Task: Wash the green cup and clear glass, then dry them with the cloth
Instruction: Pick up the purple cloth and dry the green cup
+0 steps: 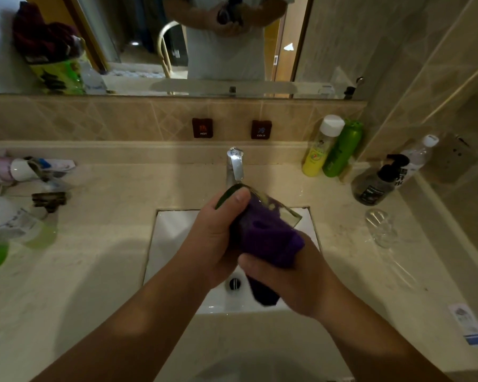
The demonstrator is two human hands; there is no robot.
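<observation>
Now left hand (215, 238) grips green cup (260, 205), right hand (293, 277) clutches cloth (268, 238) w/ wad inside; rotate cup, wipe rim too.

fuzzy purple cloth (268, 238), glossy chrome tap (235, 164), polished stone counter (94, 271)

green cup (226, 194): translucent green, tilted on its side above the sink, mouth turned toward your right; you see only its rim and part of its wall, the rest is covered.
cloth (268, 238): purple, bunched up and stuffed into the cup's mouth, one dark end hanging down below it.
clear glass (381, 227): plain and see-through, on the desk to your right of the sink, well apart from the cup; whether it stands or lies is hard to tell.
</observation>
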